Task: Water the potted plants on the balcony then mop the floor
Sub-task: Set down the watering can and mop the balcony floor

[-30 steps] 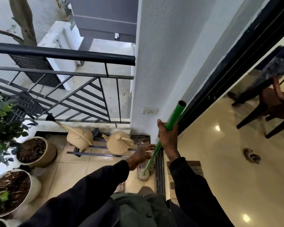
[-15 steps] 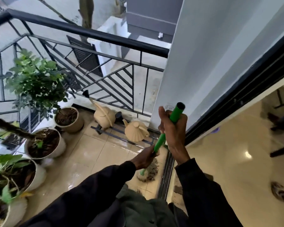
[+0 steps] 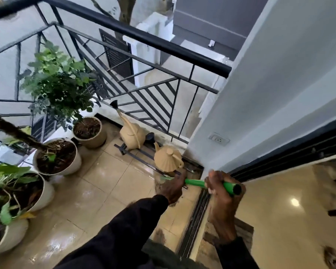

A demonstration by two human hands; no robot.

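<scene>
Tilted down from its steeper slant, the green mop handle (image 3: pixel 195 183) now runs almost level between both hands. The right hand (image 3: pixel 220 191) is wrapped round it near the top end, and the left hand (image 3: pixel 171 189) grips it lower down. It looks stiff and light, so this spread two-handed hold should steer it well. The mop's head is hidden past the left hand. Four plant pots (image 3: pixel 89 133) stand to the left of the hands. Just beyond the hands are two tan watering cans (image 3: pixel 168 158).
</scene>
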